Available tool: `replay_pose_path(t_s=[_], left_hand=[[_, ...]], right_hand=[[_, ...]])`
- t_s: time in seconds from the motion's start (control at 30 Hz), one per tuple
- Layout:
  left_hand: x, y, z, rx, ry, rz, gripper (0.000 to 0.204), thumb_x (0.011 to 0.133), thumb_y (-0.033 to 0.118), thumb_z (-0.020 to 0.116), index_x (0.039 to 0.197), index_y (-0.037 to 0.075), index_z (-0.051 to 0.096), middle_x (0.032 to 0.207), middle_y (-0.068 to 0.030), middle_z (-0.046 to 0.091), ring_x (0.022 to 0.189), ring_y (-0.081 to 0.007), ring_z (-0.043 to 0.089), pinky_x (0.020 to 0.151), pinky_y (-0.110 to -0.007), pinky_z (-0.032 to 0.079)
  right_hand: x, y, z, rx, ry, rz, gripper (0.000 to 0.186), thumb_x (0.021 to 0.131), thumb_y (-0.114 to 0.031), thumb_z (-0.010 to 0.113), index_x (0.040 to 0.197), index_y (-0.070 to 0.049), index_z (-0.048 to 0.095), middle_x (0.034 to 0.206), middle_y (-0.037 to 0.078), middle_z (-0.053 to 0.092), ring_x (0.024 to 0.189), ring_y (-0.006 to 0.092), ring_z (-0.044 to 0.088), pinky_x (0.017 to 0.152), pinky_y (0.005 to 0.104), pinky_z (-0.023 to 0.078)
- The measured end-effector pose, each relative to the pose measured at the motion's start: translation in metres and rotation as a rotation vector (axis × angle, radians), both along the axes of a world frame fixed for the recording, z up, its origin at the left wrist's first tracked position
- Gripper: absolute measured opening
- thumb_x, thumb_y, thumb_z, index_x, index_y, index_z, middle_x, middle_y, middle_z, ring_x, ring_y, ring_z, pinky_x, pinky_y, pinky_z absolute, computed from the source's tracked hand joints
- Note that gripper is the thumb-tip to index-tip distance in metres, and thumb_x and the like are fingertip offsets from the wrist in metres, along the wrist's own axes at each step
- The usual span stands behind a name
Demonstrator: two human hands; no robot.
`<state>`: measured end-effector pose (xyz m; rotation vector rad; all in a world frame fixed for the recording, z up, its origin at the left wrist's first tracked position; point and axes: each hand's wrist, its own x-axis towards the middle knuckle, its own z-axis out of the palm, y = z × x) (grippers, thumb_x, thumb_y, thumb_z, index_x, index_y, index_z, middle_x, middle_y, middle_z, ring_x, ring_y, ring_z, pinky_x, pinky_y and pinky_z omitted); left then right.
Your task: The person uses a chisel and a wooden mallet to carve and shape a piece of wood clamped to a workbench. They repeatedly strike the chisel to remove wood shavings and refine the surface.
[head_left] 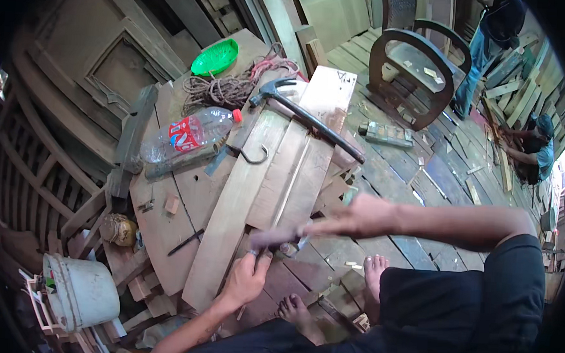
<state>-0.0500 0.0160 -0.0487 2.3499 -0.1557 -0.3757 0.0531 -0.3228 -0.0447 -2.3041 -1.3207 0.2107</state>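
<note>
My right hand (pixel 360 217), smeared by motion, is closed around the end of a long brownish tool (pixel 276 237), too blurred to name. Its other end reaches over the near end of the wooden boards on the bench. Just below that end, my left hand (pixel 249 278) has its thumb and fingers pinched together; what they hold cannot be made out. A pale plank (pixel 222 237) lies beside the left hand. Farther up the boards rest a claw hammer (pixel 317 125) with a dark handle and a bent metal hook (pixel 256 157).
Left on the bench are a plastic bottle (pixel 189 135), coiled rope (pixel 220 90), a green basket (pixel 215 56) and a thin black tool (pixel 186 242). A white bucket (pixel 88 291) stands at lower left. A wooden chair (pixel 422 75) and crouching person (pixel 533 151) are far right. My bare feet are below.
</note>
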Motion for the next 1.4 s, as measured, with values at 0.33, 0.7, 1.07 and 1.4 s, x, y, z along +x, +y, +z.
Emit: replay_pose_path(t_s=[0.33,0.7,1.07,1.4], left_hand=[[-0.002,-0.009,0.019,0.083,0.095,-0.017,0.031,0.106,0.029,0.056,0.098,-0.001,0.058,0.060,-0.0254,0.055,0.059,-0.0441,0.061,0.054,-0.051,0.041],[-0.001,-0.012,0.010,-0.138,0.127,0.024,0.027,0.108,0.025,0.052,0.101,0.000,0.060,0.062,-0.0110,0.053,0.057,-0.0180,0.051,0.056,-0.040,0.040],[0.002,-0.017,0.024,-0.148,0.164,0.009,0.025,0.108,0.024,0.052,0.104,0.000,0.056,0.069,-0.0256,0.057,0.065,-0.0466,0.060,0.058,-0.049,0.042],[-0.004,-0.014,0.020,-0.163,0.193,0.039,0.027,0.109,0.025,0.048,0.103,0.001,0.061,0.060,-0.0094,0.044,0.055,-0.0187,0.046,0.057,-0.040,0.039]], right_hand=[[0.005,-0.001,0.001,0.001,0.015,-0.003,0.066,0.100,-0.015,0.056,0.157,-0.029,0.026,0.094,0.021,0.069,0.075,0.0433,0.068,0.066,0.0523,0.054],[0.022,-0.008,0.012,-0.002,0.003,-0.137,0.055,0.102,-0.020,0.057,0.151,-0.019,0.031,0.093,0.025,0.067,0.080,0.0462,0.066,0.070,0.0543,0.051],[0.029,-0.010,0.028,0.023,0.146,-0.309,0.048,0.104,-0.025,0.058,0.144,-0.010,0.037,0.093,0.028,0.065,0.085,0.0491,0.064,0.074,0.0563,0.049],[0.045,-0.006,0.020,0.138,-0.075,-0.398,0.050,0.104,-0.026,0.058,0.145,-0.006,0.038,0.094,0.028,0.066,0.084,0.0499,0.065,0.073,0.0558,0.052]])
